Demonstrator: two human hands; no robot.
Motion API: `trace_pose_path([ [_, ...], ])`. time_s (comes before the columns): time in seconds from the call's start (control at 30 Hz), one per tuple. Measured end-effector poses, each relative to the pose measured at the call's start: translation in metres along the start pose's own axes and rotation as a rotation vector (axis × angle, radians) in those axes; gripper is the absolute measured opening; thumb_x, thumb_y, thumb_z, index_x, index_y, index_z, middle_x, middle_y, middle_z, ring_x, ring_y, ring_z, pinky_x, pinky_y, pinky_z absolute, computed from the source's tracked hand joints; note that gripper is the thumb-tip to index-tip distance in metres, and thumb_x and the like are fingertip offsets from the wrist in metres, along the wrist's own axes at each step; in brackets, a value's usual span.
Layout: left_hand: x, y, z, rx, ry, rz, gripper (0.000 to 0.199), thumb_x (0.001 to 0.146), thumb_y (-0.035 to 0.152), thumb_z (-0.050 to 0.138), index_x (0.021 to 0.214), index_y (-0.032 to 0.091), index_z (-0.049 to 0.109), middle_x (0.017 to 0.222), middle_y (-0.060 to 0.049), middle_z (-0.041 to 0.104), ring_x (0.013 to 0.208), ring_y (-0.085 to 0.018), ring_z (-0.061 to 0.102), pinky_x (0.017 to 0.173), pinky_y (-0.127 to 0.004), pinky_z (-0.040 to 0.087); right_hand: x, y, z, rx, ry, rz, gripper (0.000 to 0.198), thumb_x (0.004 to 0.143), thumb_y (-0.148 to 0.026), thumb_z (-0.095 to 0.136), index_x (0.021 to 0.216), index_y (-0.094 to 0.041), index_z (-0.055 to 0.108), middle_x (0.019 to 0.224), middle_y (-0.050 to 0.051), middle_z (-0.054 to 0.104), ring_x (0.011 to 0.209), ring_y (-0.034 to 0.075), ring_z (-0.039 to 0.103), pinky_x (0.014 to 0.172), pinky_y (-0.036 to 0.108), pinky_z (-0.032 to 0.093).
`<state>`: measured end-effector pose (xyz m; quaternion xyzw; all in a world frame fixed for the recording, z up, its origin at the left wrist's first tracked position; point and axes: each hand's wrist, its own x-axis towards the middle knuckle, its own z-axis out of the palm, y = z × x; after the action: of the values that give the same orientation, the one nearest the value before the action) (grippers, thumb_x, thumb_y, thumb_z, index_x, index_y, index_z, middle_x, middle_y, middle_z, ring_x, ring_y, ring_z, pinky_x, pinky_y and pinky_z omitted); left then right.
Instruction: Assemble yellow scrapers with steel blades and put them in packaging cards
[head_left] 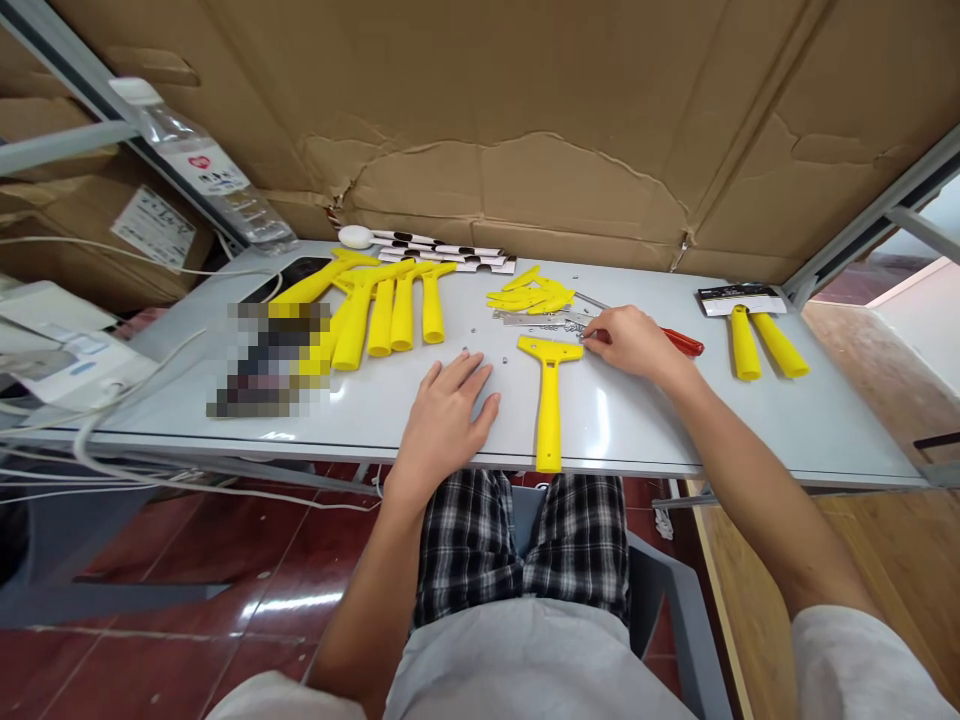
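A yellow scraper handle (550,400) lies on the table with its wide head pointing away from me. To its left my left hand (448,410) rests on the tabletop, fingers spread, near a few loose screws (505,360). My right hand (624,338) is just right of the scraper head, its fingertips pinched together at a small heap of screws (571,322); what they hold is too small to make out. Thin metal blades (519,319) lie beside the heap, and behind them is a pile of yellow plastic pieces (534,295). A red-handled screwdriver (682,342) is partly hidden by my right hand.
Several yellow scraper handles (403,315) stand grouped at the left, near a plastic bottle (214,165). Two packaged yellow scrapers (745,345) lie at the right. Folded printed cards (442,250) are at the back, before a cardboard sheet (510,110). White cables (97,440) hang at the left edge.
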<state>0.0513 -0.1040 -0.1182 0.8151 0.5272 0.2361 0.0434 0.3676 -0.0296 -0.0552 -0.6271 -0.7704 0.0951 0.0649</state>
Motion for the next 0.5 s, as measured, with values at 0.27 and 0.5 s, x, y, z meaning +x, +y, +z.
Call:
trace_pose_path([
  [0.27,0.000,-0.002,0.000,-0.004,0.008,-0.003,0.054,0.111,0.042,0.047,0.148,0.014,0.074,0.167,-0.019,0.066,0.161,-0.039,0.056,0.138,-0.064,0.038,0.007,-0.001,0.007,0.043,0.030,-0.007,0.030,0.104,-0.034,0.062,0.122,-0.026,0.084,0.117,0.007,0.076,0.098,0.016,0.063,0.097,0.031,0.049],
  [0.5,-0.001,-0.003,0.001,-0.011,0.016,-0.003,0.053,0.111,0.043,0.047,0.148,0.016,0.074,0.166,-0.018,0.067,0.161,-0.039,0.056,0.138,-0.064,0.038,0.010,0.002,0.009,0.046,0.014,-0.019,0.027,0.105,-0.033,0.060,0.115,-0.023,0.083,0.111,0.006,0.076,0.093,0.014,0.059,0.092,0.029,0.045],
])
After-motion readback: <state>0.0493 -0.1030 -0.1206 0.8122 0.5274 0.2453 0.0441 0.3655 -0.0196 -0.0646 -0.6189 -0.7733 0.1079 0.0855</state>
